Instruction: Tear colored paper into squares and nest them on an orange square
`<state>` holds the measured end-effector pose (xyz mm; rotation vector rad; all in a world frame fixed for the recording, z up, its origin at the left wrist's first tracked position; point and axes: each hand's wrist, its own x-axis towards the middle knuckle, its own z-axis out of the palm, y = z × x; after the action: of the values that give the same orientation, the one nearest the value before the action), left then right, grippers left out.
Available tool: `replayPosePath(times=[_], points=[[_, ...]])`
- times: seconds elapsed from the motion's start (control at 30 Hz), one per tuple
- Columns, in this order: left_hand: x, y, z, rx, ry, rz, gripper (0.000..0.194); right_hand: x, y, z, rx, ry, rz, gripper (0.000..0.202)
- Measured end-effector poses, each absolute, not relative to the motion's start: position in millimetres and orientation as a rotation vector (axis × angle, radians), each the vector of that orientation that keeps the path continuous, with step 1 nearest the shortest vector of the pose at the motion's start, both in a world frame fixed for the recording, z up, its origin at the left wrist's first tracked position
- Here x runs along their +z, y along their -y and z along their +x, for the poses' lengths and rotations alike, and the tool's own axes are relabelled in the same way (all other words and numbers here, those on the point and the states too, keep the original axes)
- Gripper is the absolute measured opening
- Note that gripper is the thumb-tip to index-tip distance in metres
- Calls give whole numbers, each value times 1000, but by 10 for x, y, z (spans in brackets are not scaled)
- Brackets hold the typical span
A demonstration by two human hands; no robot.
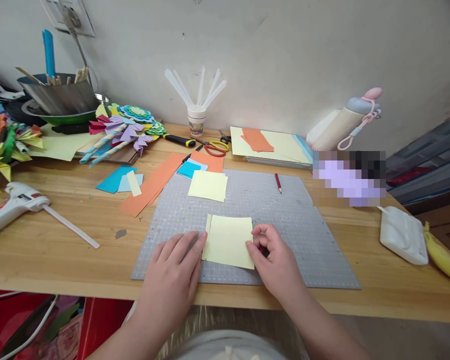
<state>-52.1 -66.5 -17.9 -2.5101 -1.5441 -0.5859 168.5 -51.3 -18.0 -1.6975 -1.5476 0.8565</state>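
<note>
A pale yellow square of paper (231, 241) lies on the grey cutting mat (285, 220) in front of me. Along its left side is a narrow yellow strip (209, 223), with a thin gap between the two near the top. My left hand (171, 270) rests on the mat, fingers stretched out, the tips touching the strip's left edge. At the paper's right edge, my right hand (275, 260) has thumb and curled fingers closed on it. More yellow squares (208, 185) lie farther back on the mat.
Orange strips (153, 185) and blue paper pieces (114, 179) lie left of the mat. A red pencil (278, 183) lies on it. Behind are scissors (216, 148), a utility knife (180, 140) and a paper cup (196, 120). A glue gun (18, 202) sits left, a banana (444, 256) right.
</note>
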Motion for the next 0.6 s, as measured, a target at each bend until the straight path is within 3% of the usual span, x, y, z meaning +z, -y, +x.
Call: replayPosePath(times=[0.6], points=[[-152,671,-421,-368,1452,-2469,46,-221,484,1670,653,1758,-1740,5]])
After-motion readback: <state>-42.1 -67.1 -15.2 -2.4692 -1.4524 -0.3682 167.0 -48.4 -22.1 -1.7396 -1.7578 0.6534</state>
